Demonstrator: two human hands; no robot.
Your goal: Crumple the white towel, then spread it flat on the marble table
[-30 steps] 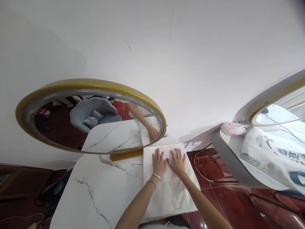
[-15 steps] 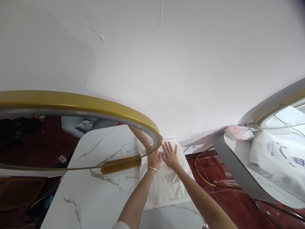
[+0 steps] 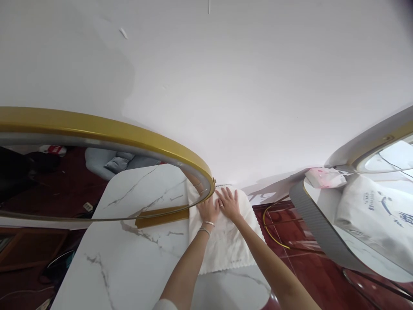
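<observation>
Salon-like interior: gold-framed mirror (image 3: 167,148) above a marble-patterned counter (image 3: 129,262), a second mirror (image 3: 390,150) and counter (image 3: 309,189) alongside, red tiled floor (image 3: 300,262).

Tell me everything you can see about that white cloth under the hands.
The white cloth looks soft, like fabric, with wavy-cut right and lower edges and faint small lettering, too small to read, near the lower edge. It lies spread but wrinkled on the marble-patterned table, at its right side, beside the gold-framed mirror. The left hand and right hand rest open on its upper part.
</observation>
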